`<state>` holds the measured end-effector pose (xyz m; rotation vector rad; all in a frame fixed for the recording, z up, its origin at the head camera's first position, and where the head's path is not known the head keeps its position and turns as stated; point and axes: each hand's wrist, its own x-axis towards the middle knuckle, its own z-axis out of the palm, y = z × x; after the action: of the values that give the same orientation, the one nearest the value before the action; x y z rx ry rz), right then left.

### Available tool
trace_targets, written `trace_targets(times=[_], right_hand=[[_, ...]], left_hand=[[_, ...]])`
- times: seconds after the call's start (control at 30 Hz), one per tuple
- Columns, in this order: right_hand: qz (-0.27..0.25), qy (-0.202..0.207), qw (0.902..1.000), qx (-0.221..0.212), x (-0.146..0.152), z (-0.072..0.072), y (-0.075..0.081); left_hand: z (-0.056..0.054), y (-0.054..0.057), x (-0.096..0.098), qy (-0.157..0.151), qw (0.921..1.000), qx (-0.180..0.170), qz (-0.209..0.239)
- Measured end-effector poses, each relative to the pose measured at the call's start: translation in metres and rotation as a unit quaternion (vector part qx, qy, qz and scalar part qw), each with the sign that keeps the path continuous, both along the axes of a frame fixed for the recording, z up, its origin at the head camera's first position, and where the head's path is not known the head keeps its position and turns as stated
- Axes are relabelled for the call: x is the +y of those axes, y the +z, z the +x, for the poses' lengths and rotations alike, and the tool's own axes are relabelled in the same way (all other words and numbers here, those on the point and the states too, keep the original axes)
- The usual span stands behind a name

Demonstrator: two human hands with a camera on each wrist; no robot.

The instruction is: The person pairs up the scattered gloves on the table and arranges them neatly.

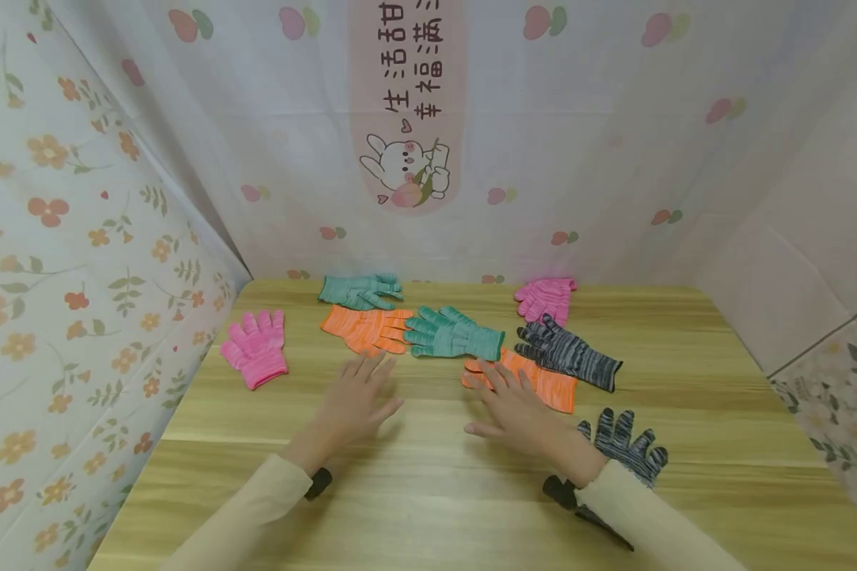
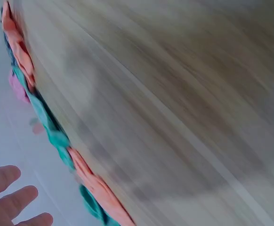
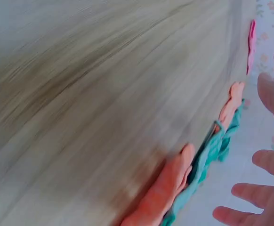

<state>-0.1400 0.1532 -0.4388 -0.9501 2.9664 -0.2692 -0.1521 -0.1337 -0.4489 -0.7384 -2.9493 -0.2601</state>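
A: What lies furthest left on the table (image 1: 428, 507)?
B: A pink glove (image 1: 255, 349), well apart from the others. Next comes the left hand (image 1: 353, 399), raised over the wood, its fingers straight and apart.
A: And near it?
B: An orange glove (image 1: 364, 327) just beyond its fingertips, with a teal glove (image 1: 357, 292) behind. To the right, a green glove (image 1: 451, 335) meets the orange one's fingers.
A: Where is the right hand (image 1: 520, 412)?
B: In front of a second orange glove (image 1: 550, 387), its fingertips overlapping that glove in the head view. Its fingers are spread apart too.
A: Further right?
B: A second pink glove (image 1: 548, 297) at the back, a dark grey glove (image 1: 571, 354) partly over the orange one, and another dark glove (image 1: 623, 444), partly hidden by the right forearm.
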Motion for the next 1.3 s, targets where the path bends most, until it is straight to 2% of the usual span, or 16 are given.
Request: trace_targets(times=[0.13, 0.27, 0.4, 0.5, 0.67, 0.77, 0.9, 1.17, 1.3], right_hand=[[-0.021, 0.012, 0.9996, -0.012, -0.018, -0.002, -0.003], [-0.038, 0.033, 0.9985, -0.024, -0.04, -0.003, -0.003], [-0.026, 0.046, 0.9979, -0.038, -0.062, -0.003, -0.003], [-0.003, 0.054, 0.998, -0.032, -0.077, -0.004, -0.002], [0.009, 0.066, 0.9974, -0.027, -0.095, -0.006, -0.002], [0.0, 0.067, 0.9971, -0.037, -0.103, -0.006, -0.002], [0.0, 0.069, 0.9967, -0.042, -0.108, -0.006, -0.002], [-0.004, 0.069, 0.9967, -0.043, -0.115, -0.005, -0.003], [-0.004, 0.075, 0.9966, -0.034, -0.12, -0.006, -0.005]], left_hand=[[-0.004, -0.002, -0.019, 0.031, 0.9994, 0.011, 0.013], [-0.008, -0.005, -0.043, 0.063, 0.9969, 0.012, 0.045], [-0.01, -0.01, -0.07, 0.11, 0.9911, -0.008, 0.075], [-0.01, -0.013, -0.09, 0.149, 0.9848, -0.027, 0.086], [-0.01, -0.019, -0.117, 0.191, 0.9764, -0.072, 0.071], [-0.009, -0.021, -0.128, 0.196, 0.9738, -0.095, 0.066], [-0.007, -0.024, -0.136, 0.187, 0.9746, -0.105, 0.064], [0.0, -0.025, -0.136, 0.168, 0.9786, -0.097, 0.07], [0.005, -0.024, -0.135, 0.162, 0.9804, -0.079, 0.08]])
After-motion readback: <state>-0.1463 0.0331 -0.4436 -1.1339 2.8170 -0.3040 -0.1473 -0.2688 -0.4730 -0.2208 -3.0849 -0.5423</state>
